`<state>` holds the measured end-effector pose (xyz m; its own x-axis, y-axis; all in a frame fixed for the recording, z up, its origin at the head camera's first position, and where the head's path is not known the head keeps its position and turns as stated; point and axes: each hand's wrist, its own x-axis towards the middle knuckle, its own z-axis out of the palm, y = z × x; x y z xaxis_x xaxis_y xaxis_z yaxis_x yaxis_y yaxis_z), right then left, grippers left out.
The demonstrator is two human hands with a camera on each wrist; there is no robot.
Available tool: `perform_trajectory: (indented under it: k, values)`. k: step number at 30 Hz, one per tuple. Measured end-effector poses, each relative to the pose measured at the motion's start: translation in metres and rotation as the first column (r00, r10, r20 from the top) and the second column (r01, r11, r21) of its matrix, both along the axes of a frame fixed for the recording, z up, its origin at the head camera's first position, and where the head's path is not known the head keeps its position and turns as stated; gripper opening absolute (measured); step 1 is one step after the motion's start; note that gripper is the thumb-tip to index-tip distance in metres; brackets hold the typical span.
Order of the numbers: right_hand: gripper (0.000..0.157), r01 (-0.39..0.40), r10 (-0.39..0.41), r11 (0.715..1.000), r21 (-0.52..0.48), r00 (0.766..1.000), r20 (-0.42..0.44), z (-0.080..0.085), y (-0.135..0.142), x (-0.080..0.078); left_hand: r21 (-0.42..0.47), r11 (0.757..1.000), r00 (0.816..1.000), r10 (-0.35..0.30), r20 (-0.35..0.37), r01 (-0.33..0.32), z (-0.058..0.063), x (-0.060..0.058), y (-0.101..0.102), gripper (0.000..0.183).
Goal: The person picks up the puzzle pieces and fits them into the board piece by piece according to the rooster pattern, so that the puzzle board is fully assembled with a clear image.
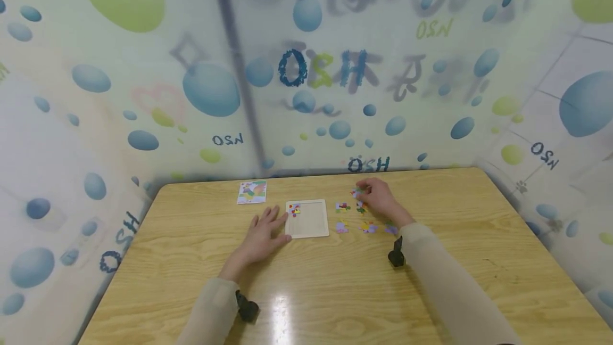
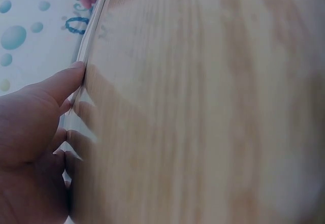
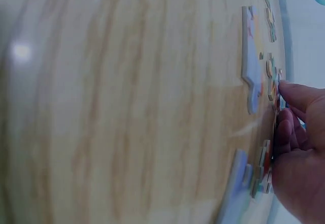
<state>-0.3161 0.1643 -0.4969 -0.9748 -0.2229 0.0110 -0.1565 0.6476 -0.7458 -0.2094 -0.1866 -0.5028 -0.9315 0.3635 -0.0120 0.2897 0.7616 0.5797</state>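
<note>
A square wooden puzzle tray (image 1: 307, 234) lies on the table, one colourful puzzle piece (image 1: 294, 210) in its far left corner. My left hand (image 1: 261, 236) rests at the tray's left side with fingers spread, thumb near its front left corner. At the back of the loose pieces, my right hand (image 1: 378, 197) pinches a small colourful puzzle piece (image 1: 355, 192) between thumb and fingers. The hand partly covers this piece. In the right wrist view, the right thumb and curled fingers (image 3: 299, 96) are at the piece, low over the table.
Several loose puzzle pieces (image 1: 368, 227) lie right of the tray, some beneath or beside my right forearm. A picture card (image 1: 251, 192) lies at the back left of the wooden table (image 1: 335, 292). A patterned wall (image 1: 306, 137) rises behind the table's far edge.
</note>
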Motion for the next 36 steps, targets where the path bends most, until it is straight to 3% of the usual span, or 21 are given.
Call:
perform_trajectory:
  k: [16, 29, 36]
  values:
    - [0.026, -0.039, 0.04, 0.998, 0.055, 0.999, -0.017, 0.001, 0.0, -0.005, 0.006, 1.0, 1.0, -0.006, -0.011, 0.006, 0.002, 0.001, 0.0, 0.064]
    - [0.015, -0.022, 0.022, 1.0, -0.017, 1.0, -0.011, 0.004, -0.004, -0.004, 0.012, 1.0, 1.0, -0.002, -0.006, 0.003, 0.001, 0.0, -0.001, 0.065]
    - [0.013, -0.054, 0.052, 0.996, -0.067, 0.998, -0.026, 0.007, -0.019, -0.005, 0.011, 1.0, 1.0, -0.007, -0.005, 0.007, 0.0, 0.001, -0.001, 0.065]
